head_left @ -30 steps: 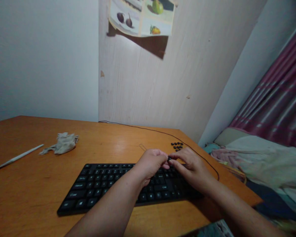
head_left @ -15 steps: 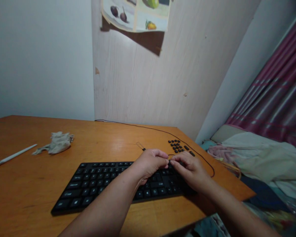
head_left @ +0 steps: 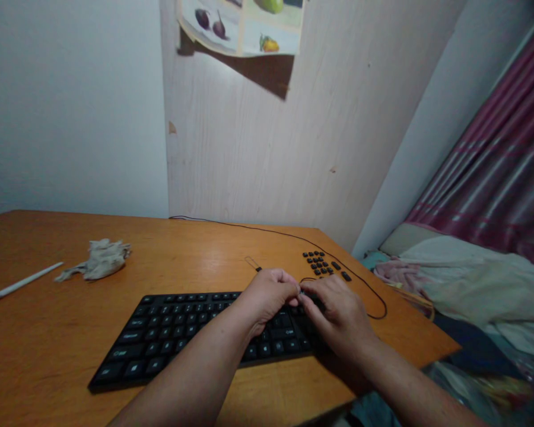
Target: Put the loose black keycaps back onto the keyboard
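Observation:
A black keyboard [head_left: 173, 332] lies at a slant on the desk beneath both my forearms. Over its right part, my left hand [head_left: 273, 296] pinches a small black keycap between thumb and fingers. My right hand [head_left: 338, 305] meets it there, its thumb and forefinger closed on the same keycap, which is mostly hidden by the fingertips. The number pad end of the keyboard is largely covered by my right hand. Just beyond my left hand lies a wire keycap puller [head_left: 253, 263]. Loose black keycaps [head_left: 318, 261] sit in rows behind my right hand.
A crumpled grey cloth [head_left: 104, 260] and a white pointed stick [head_left: 22, 284] lie on the left of the wooden desk [head_left: 196, 249]. The black cable [head_left: 267, 230] runs along the back and curves down the right. Bedding [head_left: 471, 284] stands beyond the desk's right edge.
The view has shifted slightly, and more of the loose keycaps show. My hands stay together over the keyboard; the right has turned a little, and the keycap between them is now less visible.

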Available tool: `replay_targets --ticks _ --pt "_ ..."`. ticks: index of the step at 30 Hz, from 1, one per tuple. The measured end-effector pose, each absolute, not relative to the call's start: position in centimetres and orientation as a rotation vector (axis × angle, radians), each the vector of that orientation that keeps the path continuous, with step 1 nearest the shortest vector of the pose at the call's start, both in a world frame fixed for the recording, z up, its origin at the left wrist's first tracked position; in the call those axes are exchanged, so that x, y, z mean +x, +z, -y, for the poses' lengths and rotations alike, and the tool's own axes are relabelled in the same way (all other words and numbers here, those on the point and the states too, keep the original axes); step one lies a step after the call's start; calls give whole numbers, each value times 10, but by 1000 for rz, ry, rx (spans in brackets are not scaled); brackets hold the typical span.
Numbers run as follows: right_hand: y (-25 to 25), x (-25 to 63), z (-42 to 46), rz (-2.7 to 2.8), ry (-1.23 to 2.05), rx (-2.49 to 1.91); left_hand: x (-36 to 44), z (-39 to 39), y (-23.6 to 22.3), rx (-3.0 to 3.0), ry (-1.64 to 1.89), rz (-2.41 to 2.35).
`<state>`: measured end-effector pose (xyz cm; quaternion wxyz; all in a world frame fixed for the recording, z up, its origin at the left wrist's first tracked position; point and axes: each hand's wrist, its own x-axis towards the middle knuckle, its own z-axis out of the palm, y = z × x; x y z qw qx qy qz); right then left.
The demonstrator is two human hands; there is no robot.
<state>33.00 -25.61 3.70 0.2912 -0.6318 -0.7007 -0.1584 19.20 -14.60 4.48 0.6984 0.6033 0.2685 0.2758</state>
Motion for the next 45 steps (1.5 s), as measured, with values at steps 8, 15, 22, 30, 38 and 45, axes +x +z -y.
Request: replay_targets --ticks 8,15,22,30,38,45 --pt "44 338 263 1838 -185 -1654 193 150 44 1382 530 -530" --pt "23 385 266 1630 55 -1749 192 145 47 1433 618 -612" --pt "13 402 267 1657 257 -1815 192 140 48 1486 663 -707" --pt "14 398 262 1680 297 -1851 192 138 48 1519 694 -718" --pt "19 384 255 1733 342 -1862 193 137 45 1532 702 -719" --pt "15 386 254 1689 415 -1885 192 138 44 1554 732 -725"
